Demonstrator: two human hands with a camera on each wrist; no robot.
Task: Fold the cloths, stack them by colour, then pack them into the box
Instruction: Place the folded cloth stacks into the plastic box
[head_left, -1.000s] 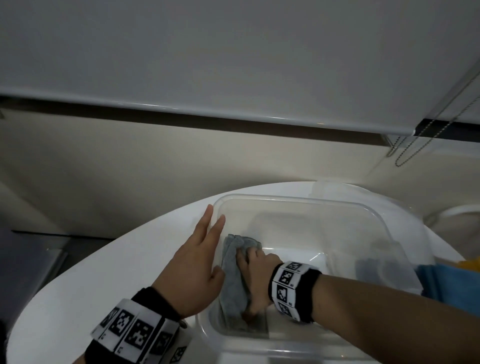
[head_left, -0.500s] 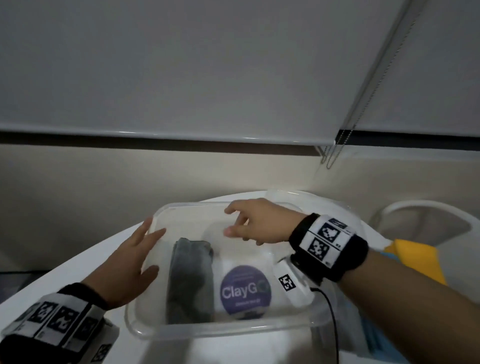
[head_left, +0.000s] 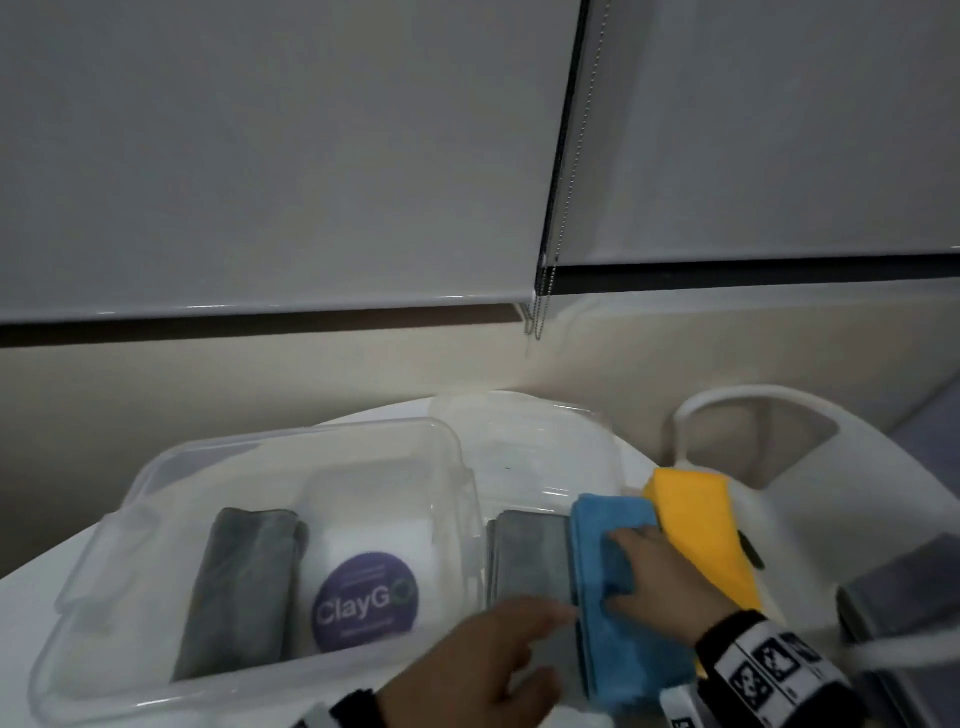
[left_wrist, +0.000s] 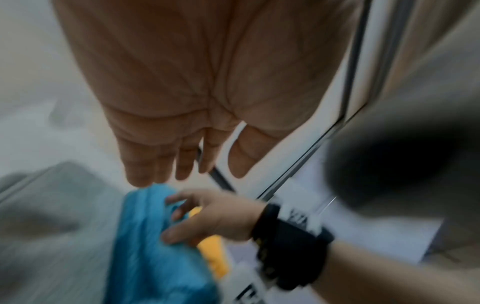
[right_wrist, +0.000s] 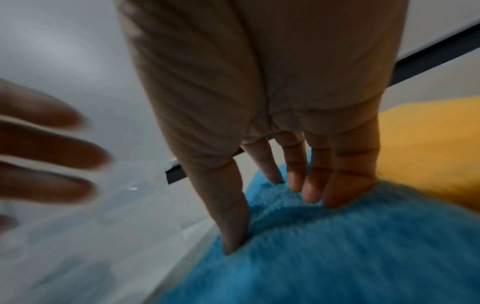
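A clear plastic box (head_left: 291, 441) holds one folded grey cloth (head_left: 239, 587) along its left side. Right of the box lie a folded grey cloth (head_left: 530, 556), a folded blue cloth (head_left: 623, 649) and a yellow cloth (head_left: 696, 525) side by side. My right hand (head_left: 649, 571) grips the blue cloth (right_wrist: 337, 257), thumb dug into its left side and fingertips at the edge by the yellow cloth (right_wrist: 428, 154). My left hand (head_left: 519, 623) hovers with straight fingers just left of the blue cloth (left_wrist: 155, 257), holding nothing. Motion blurs both wrist views.
A round purple sticker (head_left: 363, 603) shows through the box floor. A clear lid (head_left: 545, 431) lies behind the cloths on the white table (head_left: 78, 561). A white chair (head_left: 779, 415) stands at the right, with a dark grey object (head_left: 909, 587) beside it.
My right hand left the box and moved right onto the blue cloth. My left hand came off the box's left rim and followed it. The head view swung right.
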